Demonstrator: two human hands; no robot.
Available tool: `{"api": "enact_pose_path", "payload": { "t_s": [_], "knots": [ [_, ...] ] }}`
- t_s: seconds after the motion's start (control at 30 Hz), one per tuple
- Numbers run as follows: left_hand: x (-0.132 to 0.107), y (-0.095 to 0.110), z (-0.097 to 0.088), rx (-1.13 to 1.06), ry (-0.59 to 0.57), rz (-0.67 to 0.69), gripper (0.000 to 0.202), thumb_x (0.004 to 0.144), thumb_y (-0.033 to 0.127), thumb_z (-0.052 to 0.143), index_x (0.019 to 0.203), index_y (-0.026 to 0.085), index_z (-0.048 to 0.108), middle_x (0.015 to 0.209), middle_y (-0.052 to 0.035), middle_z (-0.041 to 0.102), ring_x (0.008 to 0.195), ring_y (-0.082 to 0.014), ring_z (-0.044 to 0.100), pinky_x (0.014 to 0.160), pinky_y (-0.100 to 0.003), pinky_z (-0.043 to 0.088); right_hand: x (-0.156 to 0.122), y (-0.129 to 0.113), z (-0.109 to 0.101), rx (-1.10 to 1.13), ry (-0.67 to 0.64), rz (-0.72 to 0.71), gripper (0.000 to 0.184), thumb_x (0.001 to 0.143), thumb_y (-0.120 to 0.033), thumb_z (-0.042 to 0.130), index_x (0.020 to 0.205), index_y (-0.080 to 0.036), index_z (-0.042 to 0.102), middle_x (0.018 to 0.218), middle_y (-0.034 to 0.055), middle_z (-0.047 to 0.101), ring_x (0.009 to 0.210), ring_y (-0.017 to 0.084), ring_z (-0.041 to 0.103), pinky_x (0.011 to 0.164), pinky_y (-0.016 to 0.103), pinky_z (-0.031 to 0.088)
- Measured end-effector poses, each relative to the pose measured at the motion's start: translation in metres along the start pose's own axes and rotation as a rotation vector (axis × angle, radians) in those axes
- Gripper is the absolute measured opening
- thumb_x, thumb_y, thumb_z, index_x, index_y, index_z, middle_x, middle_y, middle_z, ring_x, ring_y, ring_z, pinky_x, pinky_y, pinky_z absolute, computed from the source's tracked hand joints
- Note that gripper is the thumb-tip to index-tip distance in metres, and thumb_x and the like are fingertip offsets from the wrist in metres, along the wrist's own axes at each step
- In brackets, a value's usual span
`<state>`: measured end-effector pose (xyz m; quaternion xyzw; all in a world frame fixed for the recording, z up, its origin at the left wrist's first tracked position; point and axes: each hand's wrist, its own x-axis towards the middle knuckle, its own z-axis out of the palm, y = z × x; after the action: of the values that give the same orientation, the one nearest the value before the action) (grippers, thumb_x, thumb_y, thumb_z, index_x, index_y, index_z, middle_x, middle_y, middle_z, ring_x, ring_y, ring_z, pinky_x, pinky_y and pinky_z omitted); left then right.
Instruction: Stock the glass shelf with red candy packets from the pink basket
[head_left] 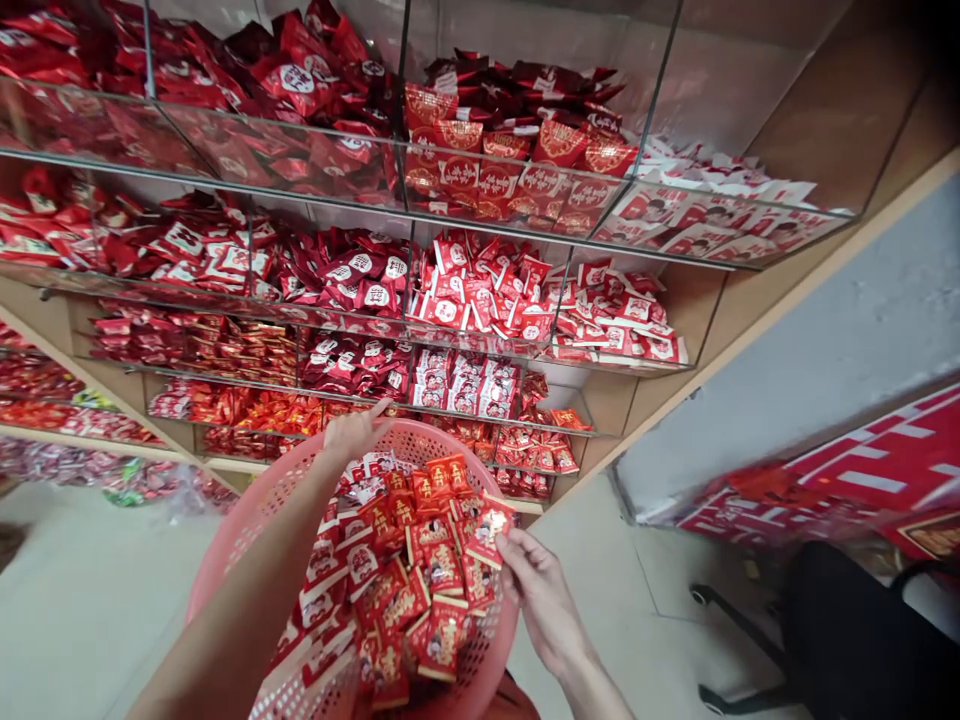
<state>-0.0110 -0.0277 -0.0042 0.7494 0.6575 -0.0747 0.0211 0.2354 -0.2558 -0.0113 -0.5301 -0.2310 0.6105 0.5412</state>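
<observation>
A pink perforated plastic basket (pixel 247 530) full of small red candy packets (pixel 409 580) is held up in front of me. My left hand (pixel 352 432) reaches across it and grips its far rim, the forearm lying over the basket. At the basket's right side, my right hand (pixel 536 590) pinches one red packet (pixel 491 528) by its edge.
Glass-fronted shelf bins (pixel 480 215) stacked with red and white candy packets rise ahead. A wooden side panel (pixel 750 300) ends the shelves on the right. Red boxes (pixel 877 480) and a black wheeled chair (pixel 832 630) stand at lower right on the pale tiled floor (pixel 82 600).
</observation>
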Motion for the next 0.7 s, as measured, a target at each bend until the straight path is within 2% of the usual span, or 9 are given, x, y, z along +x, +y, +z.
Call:
{"api": "enact_pose_path", "payload": {
  "t_s": [0.1, 0.2, 0.27, 0.33, 0.43, 0.53, 0.7],
  "knots": [
    [0.001, -0.001, 0.001, -0.021, -0.005, 0.022, 0.071, 0.085, 0.065, 0.015, 0.147, 0.032, 0.022, 0.106, -0.0148, 0.070, 0.098, -0.0304, 0.065, 0.080, -0.040, 0.046, -0.014, 0.013, 0.016, -0.115, -0.083, -0.007, 0.040, 0.066, -0.053, 0.074, 0.075, -0.016, 0.059, 0.049, -0.0072, 0.046, 0.043, 0.005, 0.034, 0.042, 0.018, 0.027],
    [0.002, -0.003, 0.000, -0.044, -0.022, 0.026, 0.072, 0.084, 0.066, 0.015, 0.147, 0.031, 0.022, 0.107, -0.0146, 0.070, 0.099, -0.0300, 0.064, 0.081, -0.040, 0.045, -0.024, 0.029, 0.026, -0.275, -0.232, 0.025, 0.041, 0.069, -0.056, 0.069, 0.072, -0.018, 0.054, 0.051, -0.0066, 0.049, 0.042, 0.006, 0.041, 0.042, 0.018, 0.032],
    [0.003, -0.004, 0.000, -0.054, -0.025, 0.030, 0.073, 0.084, 0.066, 0.015, 0.148, 0.030, 0.021, 0.108, -0.0146, 0.069, 0.099, -0.0301, 0.064, 0.082, -0.041, 0.045, -0.027, 0.037, 0.030, -0.375, -0.345, 0.069, 0.038, 0.071, -0.053, 0.068, 0.072, -0.019, 0.052, 0.054, -0.0073, 0.048, 0.043, 0.007, 0.044, 0.042, 0.018, 0.034],
    [0.003, -0.004, 0.000, -0.055, -0.029, 0.036, 0.073, 0.084, 0.066, 0.016, 0.148, 0.031, 0.020, 0.109, -0.0143, 0.069, 0.100, -0.0301, 0.064, 0.083, -0.042, 0.044, -0.028, 0.038, 0.033, -0.505, -0.456, 0.067, 0.026, 0.075, -0.042, 0.065, 0.072, -0.018, 0.055, 0.058, -0.0069, 0.049, 0.047, 0.007, 0.046, 0.045, 0.018, 0.036],
    [0.003, -0.004, -0.001, -0.048, -0.033, 0.041, 0.073, 0.084, 0.067, 0.016, 0.147, 0.031, 0.021, 0.109, -0.0144, 0.069, 0.100, -0.0302, 0.063, 0.083, -0.041, 0.044, -0.025, 0.032, 0.037, -0.816, -0.583, -0.086, 0.005, 0.076, -0.020, 0.061, 0.073, -0.018, 0.065, 0.064, -0.0046, 0.057, 0.056, 0.008, 0.050, 0.053, 0.018, 0.036],
    [0.004, -0.004, 0.000, -0.048, -0.036, 0.033, 0.075, 0.083, 0.068, 0.016, 0.148, 0.029, 0.020, 0.109, -0.0152, 0.069, 0.099, -0.0308, 0.064, 0.082, -0.042, 0.045, -0.018, 0.027, 0.042, -1.101, -0.686, -0.215, 0.015, 0.073, -0.012, 0.061, 0.078, -0.021, 0.071, 0.067, -0.0036, 0.065, 0.061, 0.010, 0.054, 0.057, 0.019, 0.036],
    [0.008, -0.005, 0.004, -0.041, -0.023, 0.032, 0.076, 0.083, 0.068, 0.014, 0.148, 0.030, 0.020, 0.107, -0.0153, 0.070, 0.099, -0.0319, 0.064, 0.082, -0.043, 0.045, -0.008, 0.033, 0.046, -1.274, -0.834, -0.349, 0.023, 0.073, -0.010, 0.060, 0.086, -0.024, 0.073, 0.080, -0.0023, 0.073, 0.077, 0.014, 0.063, 0.074, 0.020, 0.042]
  ]
}}
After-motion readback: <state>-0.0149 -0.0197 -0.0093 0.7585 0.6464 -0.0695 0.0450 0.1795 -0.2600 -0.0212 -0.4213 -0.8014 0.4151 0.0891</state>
